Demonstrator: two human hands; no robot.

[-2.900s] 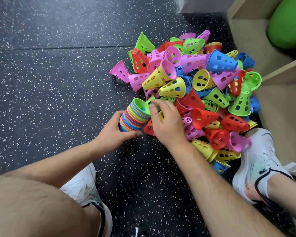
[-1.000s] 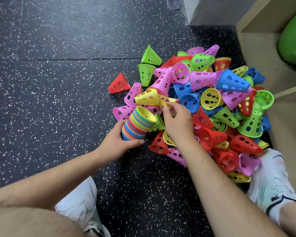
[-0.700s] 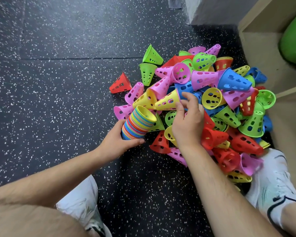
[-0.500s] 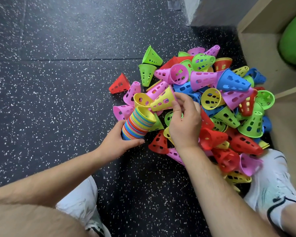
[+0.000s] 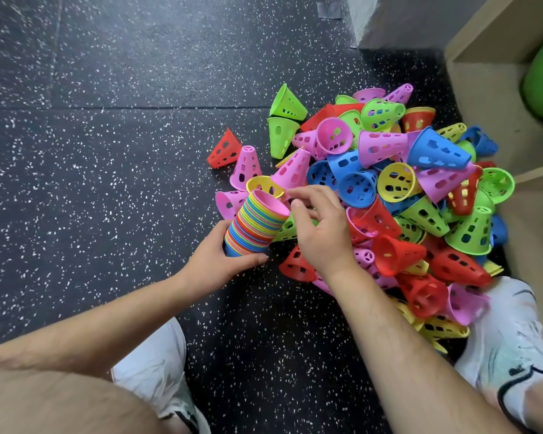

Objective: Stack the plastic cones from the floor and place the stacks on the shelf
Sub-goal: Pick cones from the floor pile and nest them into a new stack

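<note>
Grip of left hand (image 5: 215, 261) clamps the cone stack (image 5: 254, 228); right hand (image 5: 323, 236) slack-fingered beside its rim.

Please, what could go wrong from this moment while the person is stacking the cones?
The stack is tilted and the left hand grips only its lower end, so the top cones may slide off. The right hand works close to its rim and may knock it. The pile of loose cones lies right beside the white shoe; a foot movement could scatter them.
</note>
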